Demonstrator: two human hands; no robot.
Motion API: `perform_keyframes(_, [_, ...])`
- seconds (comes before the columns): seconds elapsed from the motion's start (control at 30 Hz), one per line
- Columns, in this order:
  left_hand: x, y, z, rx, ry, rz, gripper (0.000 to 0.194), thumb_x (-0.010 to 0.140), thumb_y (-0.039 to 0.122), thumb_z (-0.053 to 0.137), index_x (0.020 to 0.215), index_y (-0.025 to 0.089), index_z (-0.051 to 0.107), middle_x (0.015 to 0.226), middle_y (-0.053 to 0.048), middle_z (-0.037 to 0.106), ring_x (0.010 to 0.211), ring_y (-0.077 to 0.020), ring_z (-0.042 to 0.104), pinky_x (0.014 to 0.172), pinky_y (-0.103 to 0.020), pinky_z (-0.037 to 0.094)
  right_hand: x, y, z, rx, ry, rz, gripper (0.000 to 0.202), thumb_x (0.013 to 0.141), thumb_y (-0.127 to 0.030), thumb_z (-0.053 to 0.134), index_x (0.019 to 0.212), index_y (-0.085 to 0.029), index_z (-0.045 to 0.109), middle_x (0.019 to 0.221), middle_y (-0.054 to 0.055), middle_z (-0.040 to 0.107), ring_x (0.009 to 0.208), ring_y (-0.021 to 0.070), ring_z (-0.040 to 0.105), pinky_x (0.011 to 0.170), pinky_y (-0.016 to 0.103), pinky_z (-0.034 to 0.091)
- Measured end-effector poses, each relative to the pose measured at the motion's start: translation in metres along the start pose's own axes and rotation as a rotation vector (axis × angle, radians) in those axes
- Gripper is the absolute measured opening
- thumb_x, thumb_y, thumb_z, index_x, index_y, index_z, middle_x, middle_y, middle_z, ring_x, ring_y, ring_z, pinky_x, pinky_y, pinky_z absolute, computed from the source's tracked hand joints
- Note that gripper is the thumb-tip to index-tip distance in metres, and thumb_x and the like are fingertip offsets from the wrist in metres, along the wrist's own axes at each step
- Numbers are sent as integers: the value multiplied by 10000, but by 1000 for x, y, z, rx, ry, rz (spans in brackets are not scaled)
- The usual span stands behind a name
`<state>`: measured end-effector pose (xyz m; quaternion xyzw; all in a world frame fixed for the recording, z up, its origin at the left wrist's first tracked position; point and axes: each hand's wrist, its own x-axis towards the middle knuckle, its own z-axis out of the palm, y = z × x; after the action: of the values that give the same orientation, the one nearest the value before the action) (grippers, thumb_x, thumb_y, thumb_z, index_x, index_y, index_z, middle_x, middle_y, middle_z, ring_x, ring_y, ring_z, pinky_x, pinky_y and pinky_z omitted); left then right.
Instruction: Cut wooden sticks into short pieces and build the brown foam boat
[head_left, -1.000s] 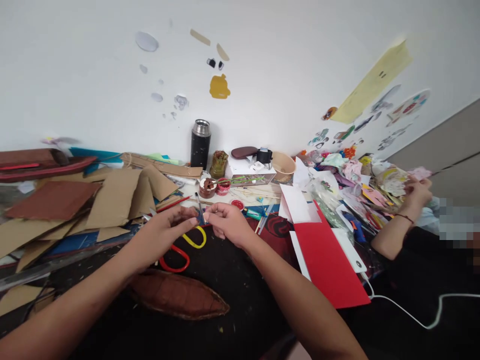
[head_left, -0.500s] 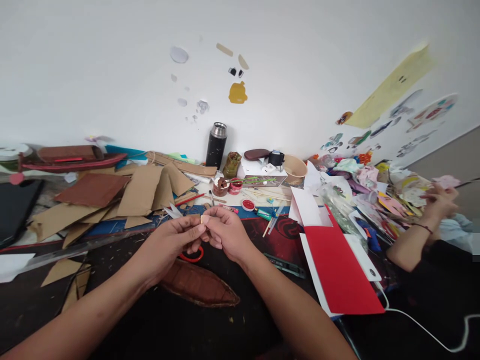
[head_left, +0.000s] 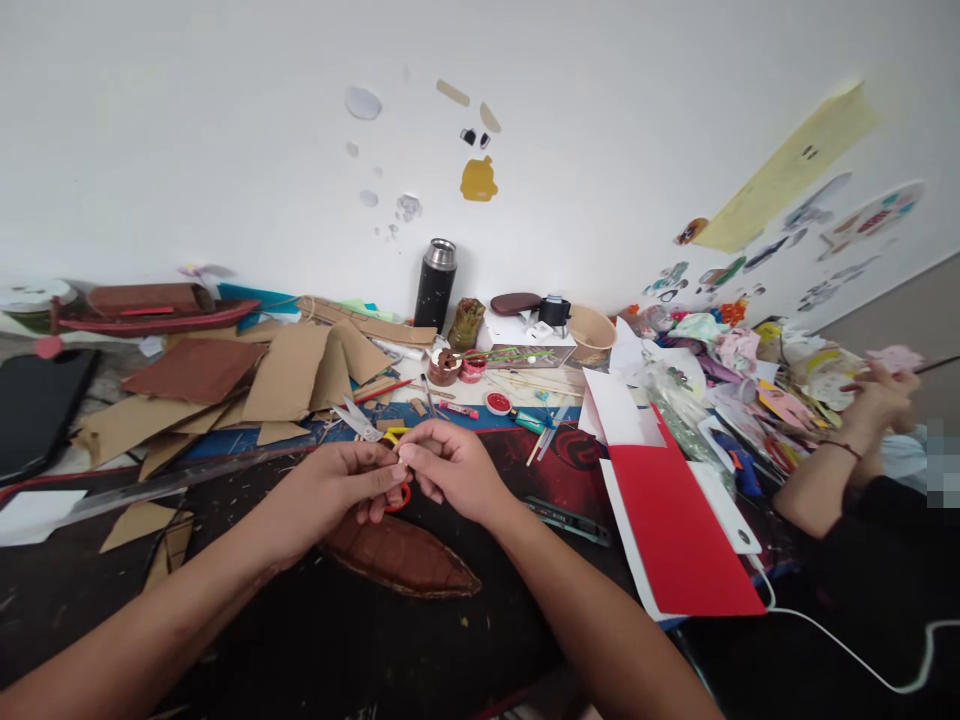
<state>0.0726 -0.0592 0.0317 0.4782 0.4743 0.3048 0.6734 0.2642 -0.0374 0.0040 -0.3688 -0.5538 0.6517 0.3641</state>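
My left hand (head_left: 341,490) and my right hand (head_left: 450,468) meet at the middle of the desk, fingertips pinched together around something too small to make out. Just behind and under the fingers lie scissors (head_left: 361,423) with orange and yellow handles, partly hidden by my hands. Below my hands, a brown boat-shaped piece (head_left: 405,558) with a pointed right end rests on the dark mat; its left end is partly covered by my left hand.
Cardboard pieces (head_left: 281,375) pile at the left, near a red model boat (head_left: 157,310). A black thermos (head_left: 435,285) stands by the wall. Red paper (head_left: 686,530) and a cutter (head_left: 568,520) lie at the right. Another person's hands (head_left: 881,395) hold something pink at the far right.
The view has shifted slightly. My hands stay pinched together, and the left fingers have turned a little; more of the scissors, with a yellow part, now shows behind them.
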Motion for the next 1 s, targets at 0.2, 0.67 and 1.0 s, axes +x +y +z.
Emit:
perform_keyframes(0.2, [-2, -2, 1, 76, 47, 35, 507, 672, 687, 859, 685, 192, 750, 654, -39, 713, 538, -150, 550, 554, -271, 432, -4, 3, 2, -28, 62, -24, 357, 912, -545, 759, 910, -209, 637, 502, -99, 544, 378, 79, 418, 410, 209, 306])
perform_keyframes(0.67, [-17, -4, -8, 511, 114, 122, 550, 917, 719, 558, 778, 214, 727, 653, -18, 687, 610, -203, 619, 586, -290, 426, -7, 7, 10, 6, 89, -35, 441, 880, -625, 788, 860, -218, 619, 467, -111, 505, 360, 79, 392, 373, 206, 269])
perform_keyframes(1.0, [-51, -80, 17, 1406, 57, 881, 63, 924, 220, 783, 983, 214, 761, 997, -40, 773, 982, -259, 649, 999, -415, 423, -6, 24, 3, 139, 190, 27, 474, 814, -621, 853, 817, -210, 615, 413, -133, 431, 326, 65, 331, 365, 207, 237])
